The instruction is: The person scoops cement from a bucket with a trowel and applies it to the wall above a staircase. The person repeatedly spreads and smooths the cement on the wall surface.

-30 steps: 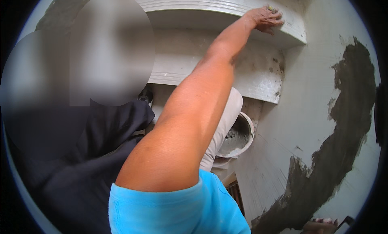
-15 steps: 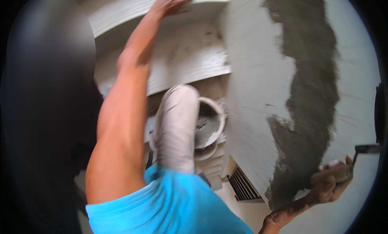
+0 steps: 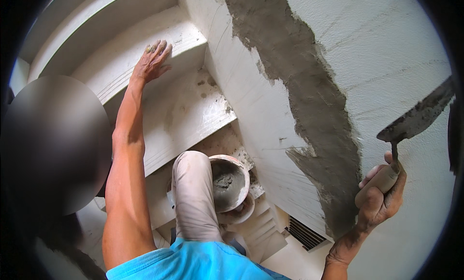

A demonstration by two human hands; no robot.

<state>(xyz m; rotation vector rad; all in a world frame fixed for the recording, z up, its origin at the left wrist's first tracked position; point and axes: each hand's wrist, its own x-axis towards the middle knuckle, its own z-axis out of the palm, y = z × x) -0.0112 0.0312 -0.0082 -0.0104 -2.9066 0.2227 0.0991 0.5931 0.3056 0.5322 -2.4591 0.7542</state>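
Observation:
My left hand [image 3: 152,60] rests on the front edge of a white stair step [image 3: 116,57], fingers apart and holding nothing. On the right, my right hand [image 3: 382,198] grips a trowel by its pale round handle [image 3: 377,186]; the dark, mortar-stained blade [image 3: 415,113] is raised beside the wall [image 3: 386,48]. A long, irregular band of wet grey mortar [image 3: 314,115] runs down that wall, left of the blade. Beside my bent knee [image 3: 193,193] sits a bucket [image 3: 234,188] with grey mix inside, above a second round container [image 3: 246,212].
Curved steps rise at the upper left, and more steps [image 3: 258,227] descend below the containers. A dark slatted grille [image 3: 304,231] is low at the wall's foot. A blurred shape [image 3: 53,144] at the left hides what is there; dark clothing showed there earlier.
The view has swung toward the right wall, shifting the steps and mortar band leftward. My right hand and trowel, barely visible earlier, now show higher. My left hand remains at a step edge.

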